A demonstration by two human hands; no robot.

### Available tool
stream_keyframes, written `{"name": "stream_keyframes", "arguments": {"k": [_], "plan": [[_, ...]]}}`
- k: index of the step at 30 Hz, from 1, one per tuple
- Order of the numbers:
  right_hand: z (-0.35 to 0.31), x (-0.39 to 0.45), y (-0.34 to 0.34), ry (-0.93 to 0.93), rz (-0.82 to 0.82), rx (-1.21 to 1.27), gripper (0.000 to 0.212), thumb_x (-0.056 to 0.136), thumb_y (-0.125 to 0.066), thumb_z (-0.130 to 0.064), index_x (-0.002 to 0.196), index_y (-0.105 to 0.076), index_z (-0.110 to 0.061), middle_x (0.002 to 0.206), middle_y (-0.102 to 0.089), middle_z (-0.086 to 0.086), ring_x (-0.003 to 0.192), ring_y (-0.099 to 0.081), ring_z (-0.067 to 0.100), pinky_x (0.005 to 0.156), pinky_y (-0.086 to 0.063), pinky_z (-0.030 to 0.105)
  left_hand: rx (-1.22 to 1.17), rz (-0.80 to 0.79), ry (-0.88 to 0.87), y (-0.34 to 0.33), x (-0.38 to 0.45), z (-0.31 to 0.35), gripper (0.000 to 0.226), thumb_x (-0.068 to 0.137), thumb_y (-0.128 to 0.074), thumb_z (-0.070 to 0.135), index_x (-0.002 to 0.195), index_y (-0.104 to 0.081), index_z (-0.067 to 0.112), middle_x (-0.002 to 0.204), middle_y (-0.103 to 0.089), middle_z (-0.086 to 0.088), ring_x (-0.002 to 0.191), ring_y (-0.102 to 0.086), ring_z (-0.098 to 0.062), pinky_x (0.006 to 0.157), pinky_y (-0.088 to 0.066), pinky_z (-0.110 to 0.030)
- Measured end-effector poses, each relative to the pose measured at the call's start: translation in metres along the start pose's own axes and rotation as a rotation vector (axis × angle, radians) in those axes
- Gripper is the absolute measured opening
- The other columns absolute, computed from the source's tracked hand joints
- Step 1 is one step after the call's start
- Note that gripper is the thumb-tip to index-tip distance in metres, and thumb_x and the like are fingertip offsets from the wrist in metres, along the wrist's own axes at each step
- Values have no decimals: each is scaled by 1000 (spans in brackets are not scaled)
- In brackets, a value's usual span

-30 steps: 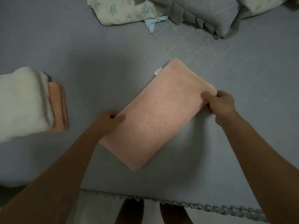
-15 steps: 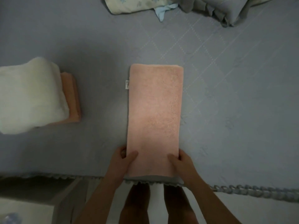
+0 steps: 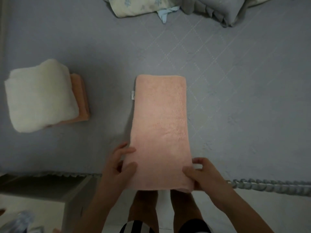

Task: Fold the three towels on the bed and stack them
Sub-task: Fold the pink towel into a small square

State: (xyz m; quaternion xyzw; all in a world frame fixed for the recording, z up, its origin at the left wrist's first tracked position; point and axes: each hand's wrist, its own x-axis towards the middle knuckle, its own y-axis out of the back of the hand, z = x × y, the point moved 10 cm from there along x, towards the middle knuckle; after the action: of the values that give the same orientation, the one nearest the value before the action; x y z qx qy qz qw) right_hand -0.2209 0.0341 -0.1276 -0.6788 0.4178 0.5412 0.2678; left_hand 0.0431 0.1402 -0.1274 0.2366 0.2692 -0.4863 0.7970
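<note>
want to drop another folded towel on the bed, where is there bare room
Bare grey bedspread lies right of the long pink towel, out to the frilled edge. A narrower strip runs between it and the white-on-orange towel stack. Crowded: the pillows at the far edge, and the near end where left hand and right hand grip.

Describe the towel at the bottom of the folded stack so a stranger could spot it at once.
On the grey bedspread, look to the left side for a fluffy white towel folded into a thick bundle. The orange towel lies under it, showing only along the right and near edges. It is darker than the long pink towel nearby.
</note>
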Motion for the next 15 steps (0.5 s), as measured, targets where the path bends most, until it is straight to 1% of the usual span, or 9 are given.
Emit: {"name": "stream_keyframes", "arguments": {"k": [1, 3, 5, 8, 10, 11, 13, 14, 15], "plan": [[8, -4, 0, -46, 4, -20, 39, 81, -76, -20, 110, -49, -22, 102, -65, 11, 81, -71, 23, 54, -58, 30, 23, 13, 86, 0, -5, -12, 45, 71, -69, 35, 115, -63, 35, 137, -51, 13, 98, -67, -19, 65, -56, -27], [13, -11, 0, -95, 11, -67, 45, 79, -78, -20, 113, -49, -18, 104, -63, 13, 79, -71, 25, 52, -57, 31, 85, 51, 243, 0, -16, -28, 41, 67, -68, 33, 106, -63, 46, 117, -65, -2, 82, -69, -27, 60, -54, -36], [6, -12, 0, -114, -1, -89, 46, 79, -78, -20, 114, -48, -18, 103, -63, 14, 74, -73, 26, 52, -57, 31, 83, 87, 316, 0, -18, -32, 40, 64, -67, 33, 103, -62, 43, 107, -68, 1, 84, -67, -22, 64, -53, -35], [-31, 2, 2, -74, -28, -96, 35, 82, -75, -23, 108, -54, -16, 97, -68, 13, 69, -73, 24, 59, -61, 37, -16, 129, 293, 3, 7, -9, 39, 66, -67, 31, 105, -64, 33, 113, -63, 4, 96, -62, -17, 69, -49, -30], [-69, 24, 3, -6, -60, -76, 22, 85, -69, -24, 101, -66, -9, 87, -72, 11, 73, -69, 26, 77, -60, 46, -188, 125, 243, 3, 43, 11, 24, 77, -66, 23, 100, -69, 30, 104, -68, 2, 85, -64, -14, 60, -51, -25], [-88, 38, 3, 13, -79, -15, 21, 87, -66, -25, 97, -70, -7, 82, -72, 11, 73, -67, 27, 79, -58, 45, -239, 95, 188, 1, 65, 26, 21, 86, -61, 15, 98, -71, 30, 98, -70, 3, 76, -65, -12, 55, -51, -23], [-119, 69, 3, 1, -71, 140, 21, 90, -61, -31, 91, -69, -11, 72, -71, 9, 67, -66, 26, 74, -57, 38, -177, 9, 52, -7, 113, 52, 38, 94, -46, 1, 102, -69, 29, 100, -70, 1, 66, -67, -14, 53, -50, -22], [-131, 86, 7, -6, -23, 176, 21, 90, -57, -34, 89, -65, -14, 70, -69, 8, 65, -66, 24, 70, -56, 35, -101, -17, 31, -12, 134, 59, 33, 97, -43, 8, 103, -68, 30, 102, -71, 0, 63, -67, -15, 51, -47, -23], [-139, 103, 10, -1, 36, 172, 22, 90, -54, -35, 89, -61, -15, 72, -66, 8, 63, -64, 24, 67, -54, 32, -6, -40, 36, -16, 154, 60, 23, 99, -45, 23, 103, -67, 30, 99, -71, -1, 60, -66, -15, 48, -44, -23]]}}
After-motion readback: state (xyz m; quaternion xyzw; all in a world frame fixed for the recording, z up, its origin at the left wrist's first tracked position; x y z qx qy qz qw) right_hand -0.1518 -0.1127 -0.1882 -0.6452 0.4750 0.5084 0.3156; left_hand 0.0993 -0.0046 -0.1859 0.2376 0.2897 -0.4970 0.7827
